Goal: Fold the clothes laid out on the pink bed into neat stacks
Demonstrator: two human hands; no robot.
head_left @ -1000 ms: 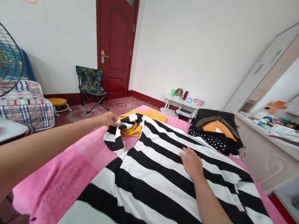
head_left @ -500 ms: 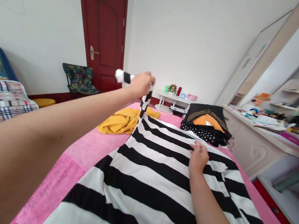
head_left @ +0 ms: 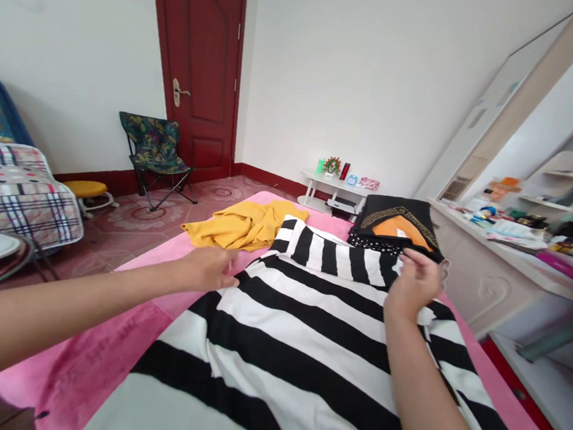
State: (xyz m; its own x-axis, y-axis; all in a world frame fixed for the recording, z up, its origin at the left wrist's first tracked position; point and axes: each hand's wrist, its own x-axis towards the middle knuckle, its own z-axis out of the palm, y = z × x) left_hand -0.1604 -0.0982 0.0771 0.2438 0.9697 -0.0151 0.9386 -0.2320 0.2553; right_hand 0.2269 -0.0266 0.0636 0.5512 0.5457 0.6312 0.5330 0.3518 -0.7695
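A black-and-white striped shirt (head_left: 300, 337) lies spread on the pink bed cover (head_left: 120, 334). One striped sleeve (head_left: 336, 256) is folded across the top of the shirt. My right hand (head_left: 413, 283) is closed, pinching the end of that sleeve near the shirt's right shoulder. At the shirt's left edge my left hand (head_left: 211, 269) hovers with its fingers loosely stretched out, holding nothing. A crumpled yellow garment (head_left: 240, 228) lies just beyond the left hand.
A stack of folded dark clothes (head_left: 398, 235) sits at the bed's far right. Behind it stands a small white table (head_left: 336, 189). A folding chair (head_left: 154, 153) and a red door (head_left: 199, 67) are at the left, a cluttered white dresser (head_left: 503, 261) at the right.
My left hand carried the raised sleeve over to the right, laid it across the shirt and let go. My right hand lifted off the shirt's body and took the sleeve end.
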